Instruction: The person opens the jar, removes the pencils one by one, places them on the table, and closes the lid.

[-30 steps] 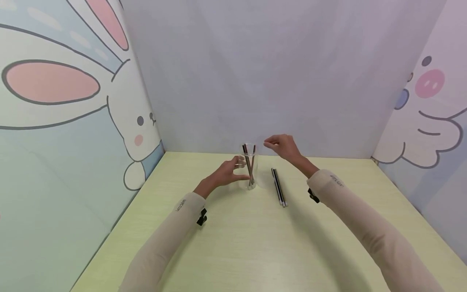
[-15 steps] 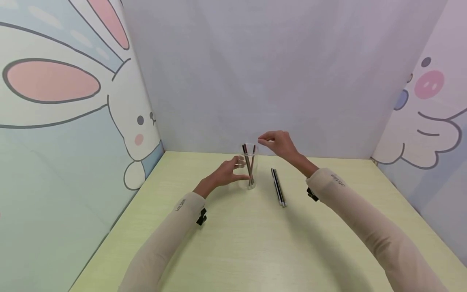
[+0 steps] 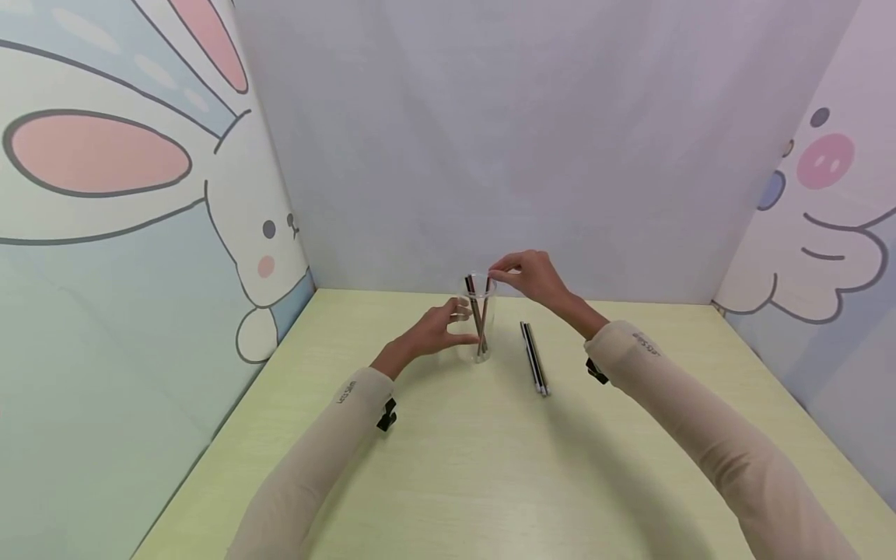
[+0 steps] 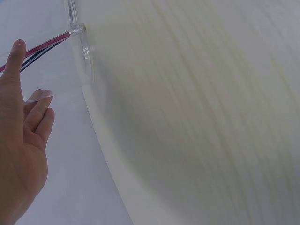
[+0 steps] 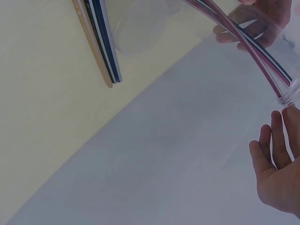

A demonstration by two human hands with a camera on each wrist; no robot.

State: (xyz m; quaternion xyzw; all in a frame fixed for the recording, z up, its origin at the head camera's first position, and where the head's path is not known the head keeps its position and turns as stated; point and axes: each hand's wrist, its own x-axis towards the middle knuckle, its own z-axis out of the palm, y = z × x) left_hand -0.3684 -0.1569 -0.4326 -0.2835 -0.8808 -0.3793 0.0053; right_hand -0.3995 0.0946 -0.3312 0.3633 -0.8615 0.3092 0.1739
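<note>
A clear cup stands upright near the back of the table with several dark red and black pencils leaning inside. My left hand grips the cup from the left, thumb in front and fingers behind. In the left wrist view, the left hand is beside the cup wall. My right hand reaches over the cup's right side, thumb and index tips close together right at the rim. The right wrist view shows the right hand's other fingers loosely bent; I cannot tell whether it pinches a pencil end.
Several pencils, dark and tan, lie side by side on the pale yellow table, right of the cup. A grey-white backdrop rises behind the table. Cartoon panels with a rabbit and a pig flank it.
My right hand has moved left to the cup's rim, its fingertips now at the top of a pencil. The left hand and the cup have stayed in place.
</note>
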